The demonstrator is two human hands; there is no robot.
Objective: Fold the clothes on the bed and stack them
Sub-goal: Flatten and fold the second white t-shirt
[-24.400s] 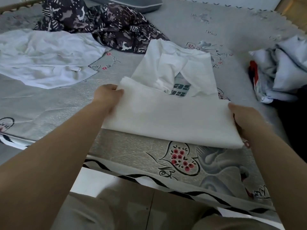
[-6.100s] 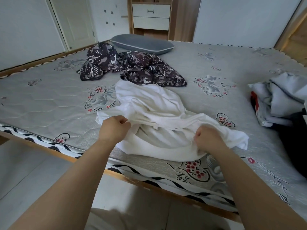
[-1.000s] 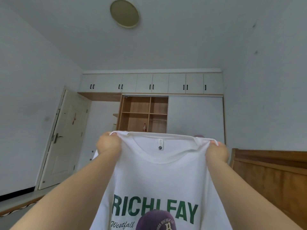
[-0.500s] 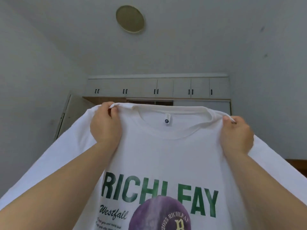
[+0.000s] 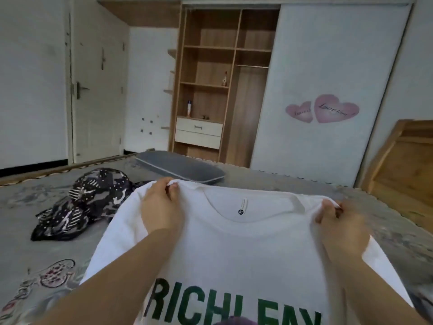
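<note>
Pale walls enclosed the room. A white door [image 5: 96, 90] stood left of an open wooden wardrobe [image 5: 220, 73] with two drawers [image 5: 199, 132]; pink heart stickers [image 5: 323, 109] marked its sliding panel.

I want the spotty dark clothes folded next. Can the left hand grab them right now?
Probably not yet. The left hand is busy gripping the shoulder of the white T-shirt, which the right hand holds too. The dark patterned clothes lie nearby on the bed with nothing between, so letting go first should work.
</note>
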